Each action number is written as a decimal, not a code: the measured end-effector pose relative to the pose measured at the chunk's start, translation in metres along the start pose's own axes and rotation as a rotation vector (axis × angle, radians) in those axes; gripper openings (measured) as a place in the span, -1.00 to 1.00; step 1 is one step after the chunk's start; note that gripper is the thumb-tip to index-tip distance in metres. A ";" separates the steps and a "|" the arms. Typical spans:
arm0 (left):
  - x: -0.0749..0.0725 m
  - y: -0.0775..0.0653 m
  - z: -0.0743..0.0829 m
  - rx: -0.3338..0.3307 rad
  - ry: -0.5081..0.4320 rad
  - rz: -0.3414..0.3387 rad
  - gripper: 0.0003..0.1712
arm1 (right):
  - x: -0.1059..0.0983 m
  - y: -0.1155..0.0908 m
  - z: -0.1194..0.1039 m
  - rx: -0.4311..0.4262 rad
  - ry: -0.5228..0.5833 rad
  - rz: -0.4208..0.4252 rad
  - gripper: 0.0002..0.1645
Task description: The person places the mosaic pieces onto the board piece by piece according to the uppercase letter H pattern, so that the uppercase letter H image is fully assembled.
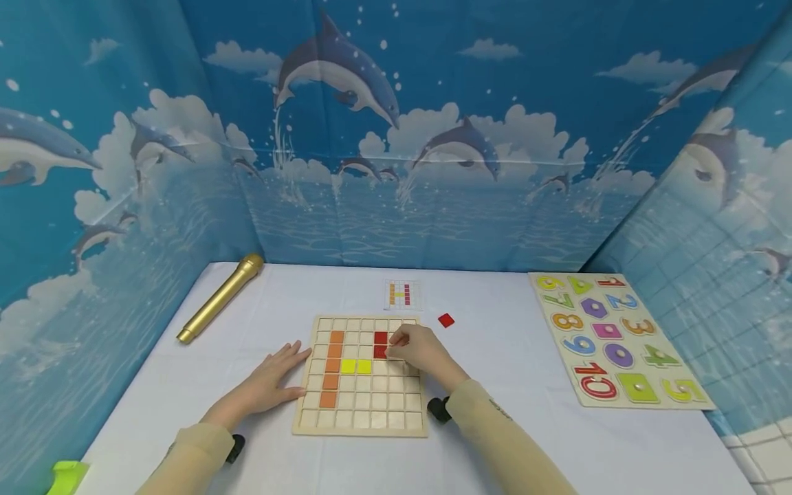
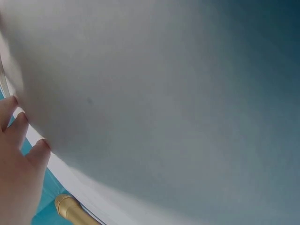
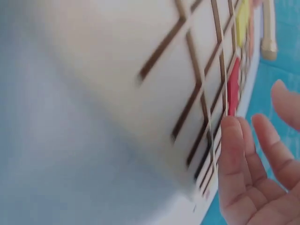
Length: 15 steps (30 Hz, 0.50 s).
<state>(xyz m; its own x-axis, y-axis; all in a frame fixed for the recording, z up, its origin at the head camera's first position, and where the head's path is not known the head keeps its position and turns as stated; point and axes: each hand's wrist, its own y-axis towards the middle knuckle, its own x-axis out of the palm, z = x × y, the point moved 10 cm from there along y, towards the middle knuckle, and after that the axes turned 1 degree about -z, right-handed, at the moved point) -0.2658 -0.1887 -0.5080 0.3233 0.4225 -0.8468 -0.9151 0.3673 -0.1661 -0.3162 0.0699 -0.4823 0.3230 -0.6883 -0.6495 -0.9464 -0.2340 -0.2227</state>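
A wooden grid board (image 1: 371,419) lies on the white table. Several orange tiles (image 1: 334,350) form a column on its left side, and two yellow tiles (image 1: 356,366) sit side by side in the middle. Two red tiles (image 1: 380,337) are stacked in a column further right. My right hand (image 1: 423,354) is over the board's right part, fingertips at the lower red tile (image 3: 233,86); the right wrist view shows thumb and fingers apart, nothing between them. With fingers spread, my left hand (image 1: 266,381) rests at the board's left edge. One loose red tile (image 1: 446,320) lies beyond the board.
A small pattern card (image 1: 403,295) lies behind the board. To the left is a gold microphone (image 1: 221,298); on the right lies a number and shape puzzle board (image 1: 619,344). A green object (image 1: 67,477) shows at the lower left. A dolphin-print curtain (image 1: 396,206) surrounds the table.
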 end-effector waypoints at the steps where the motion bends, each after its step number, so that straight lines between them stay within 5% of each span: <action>1: 0.000 -0.001 -0.001 -0.006 -0.002 -0.001 -0.07 | -0.003 -0.004 0.002 -0.002 0.005 -0.007 -0.81; 7: 0.002 -0.008 -0.006 -0.013 -0.013 0.005 -0.04 | -0.025 -0.030 0.029 0.013 0.075 0.002 -0.82; 15: 0.005 0.006 0.001 0.014 0.001 -0.001 -0.05 | -0.065 -0.070 0.079 0.122 0.062 0.115 -0.76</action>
<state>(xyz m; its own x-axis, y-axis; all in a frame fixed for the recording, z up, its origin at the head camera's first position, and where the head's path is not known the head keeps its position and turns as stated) -0.2693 -0.1835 -0.5124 0.3242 0.4207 -0.8473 -0.9113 0.3791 -0.1605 -0.2706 0.1847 -0.4818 0.2084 -0.7476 -0.6305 -0.9686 -0.0686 -0.2388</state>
